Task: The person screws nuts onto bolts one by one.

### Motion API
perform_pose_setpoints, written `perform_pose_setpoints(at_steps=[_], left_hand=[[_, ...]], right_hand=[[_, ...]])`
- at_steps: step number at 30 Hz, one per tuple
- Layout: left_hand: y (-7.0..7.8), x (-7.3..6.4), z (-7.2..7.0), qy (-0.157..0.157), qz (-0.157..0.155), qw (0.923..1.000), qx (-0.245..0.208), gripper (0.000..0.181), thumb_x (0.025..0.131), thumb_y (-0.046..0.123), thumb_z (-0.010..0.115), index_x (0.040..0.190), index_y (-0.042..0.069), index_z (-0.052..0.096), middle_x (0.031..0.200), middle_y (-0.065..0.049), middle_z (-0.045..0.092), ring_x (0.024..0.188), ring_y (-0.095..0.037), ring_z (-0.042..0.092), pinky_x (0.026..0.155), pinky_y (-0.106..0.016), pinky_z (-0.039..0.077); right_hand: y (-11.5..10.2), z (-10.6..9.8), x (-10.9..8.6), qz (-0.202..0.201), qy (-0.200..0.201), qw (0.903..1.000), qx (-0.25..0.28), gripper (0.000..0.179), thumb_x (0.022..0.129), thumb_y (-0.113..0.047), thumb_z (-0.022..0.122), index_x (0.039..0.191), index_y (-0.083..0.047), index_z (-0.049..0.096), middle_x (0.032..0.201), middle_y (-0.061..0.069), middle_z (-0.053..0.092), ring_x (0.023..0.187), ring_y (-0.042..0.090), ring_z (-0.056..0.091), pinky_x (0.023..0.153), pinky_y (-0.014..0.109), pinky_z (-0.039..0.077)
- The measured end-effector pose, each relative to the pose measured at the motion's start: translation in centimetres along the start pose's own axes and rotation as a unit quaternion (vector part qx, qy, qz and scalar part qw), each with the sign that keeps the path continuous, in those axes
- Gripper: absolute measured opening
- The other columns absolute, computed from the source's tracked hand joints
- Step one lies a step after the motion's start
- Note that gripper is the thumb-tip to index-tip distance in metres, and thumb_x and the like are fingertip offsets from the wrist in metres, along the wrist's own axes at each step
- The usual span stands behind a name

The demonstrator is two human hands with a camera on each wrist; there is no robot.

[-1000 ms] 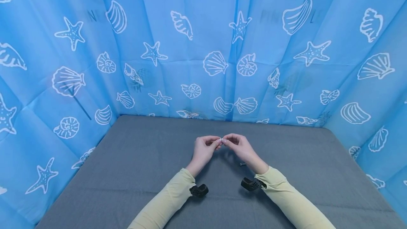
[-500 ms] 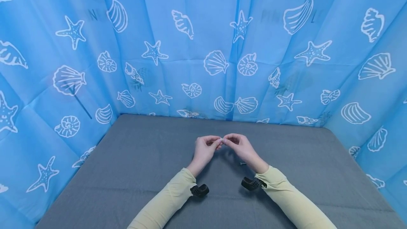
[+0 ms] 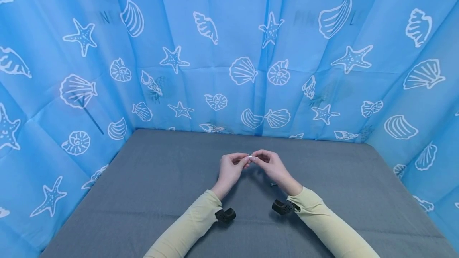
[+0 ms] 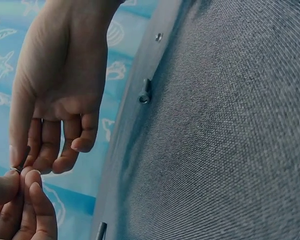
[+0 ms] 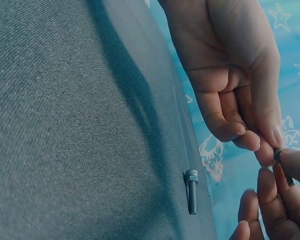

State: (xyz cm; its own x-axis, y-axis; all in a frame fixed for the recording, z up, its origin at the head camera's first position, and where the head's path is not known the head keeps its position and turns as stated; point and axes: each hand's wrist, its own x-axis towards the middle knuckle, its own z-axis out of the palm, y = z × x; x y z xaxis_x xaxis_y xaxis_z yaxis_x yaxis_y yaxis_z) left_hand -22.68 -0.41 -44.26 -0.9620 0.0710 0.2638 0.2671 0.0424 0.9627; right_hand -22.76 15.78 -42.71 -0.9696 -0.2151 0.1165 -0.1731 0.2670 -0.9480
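Close together over the far middle of the table, my left hand [image 3: 228, 169] and right hand [image 3: 272, 167] pinch a small metal bolt [image 3: 250, 157] between thumbs and fingertips. Its thin dark shank shows among the fingers in the right wrist view, where the bolt [image 5: 287, 174] has a rounded wider end near the right fingertips. Fingers cover most of it. In the head view another bolt [image 3: 273, 184] lies on the table beside the right wrist. A nut sits near the head of that loose bolt [image 5: 192, 192] in the right wrist view.
The grey cloth-covered table [image 3: 161, 194] ends at a blue shell-print curtain [image 3: 222, 51]. From the left wrist, a bolt [image 4: 145, 91], a small nut-like piece [image 4: 159, 37] and a metal rod end [image 4: 101, 231] appear on the table. Black wrist cameras [image 3: 225, 215] hang below both sleeves.
Both hands keep their place with fingertips together, and the small metal piece between them glints slightly more. The loose bolt has not moved.
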Motion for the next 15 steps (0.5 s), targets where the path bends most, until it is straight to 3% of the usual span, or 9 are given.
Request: perform_pose_setpoints(at_steps=[10, 15], left_hand=[[-0.1, 0.0, -0.3, 0.006, -0.002, 0.9999, -0.016, 0.013, 0.090, 0.008, 0.067, 0.096, -0.003, 0.073, 0.082, -0.010, 0.072, 0.072, -0.023, 0.070, 0.065, -0.029, 0.058], [0.5, -0.1, -0.6, 0.007, -0.006, 0.9997, -0.022, 0.016, 0.091, 0.005, 0.065, 0.100, -0.008, 0.070, 0.086, -0.018, 0.071, 0.077, -0.033, 0.069, 0.070, -0.041, 0.058]], right_hand=[[-0.6, -0.3, 0.0, 0.045, -0.003, 0.9990, 0.006, 0.033, 0.100, -0.026, 0.053, 0.112, 0.003, 0.063, 0.103, 0.014, 0.065, 0.100, 0.027, 0.059, 0.092, 0.053, 0.043], [-2.8, -0.7, -0.7, 0.067, -0.029, 0.9972, 0.013, 0.033, 0.102, -0.019, 0.049, 0.115, 0.010, 0.059, 0.107, 0.026, 0.062, 0.104, 0.037, 0.056, 0.094, 0.058, 0.040]])
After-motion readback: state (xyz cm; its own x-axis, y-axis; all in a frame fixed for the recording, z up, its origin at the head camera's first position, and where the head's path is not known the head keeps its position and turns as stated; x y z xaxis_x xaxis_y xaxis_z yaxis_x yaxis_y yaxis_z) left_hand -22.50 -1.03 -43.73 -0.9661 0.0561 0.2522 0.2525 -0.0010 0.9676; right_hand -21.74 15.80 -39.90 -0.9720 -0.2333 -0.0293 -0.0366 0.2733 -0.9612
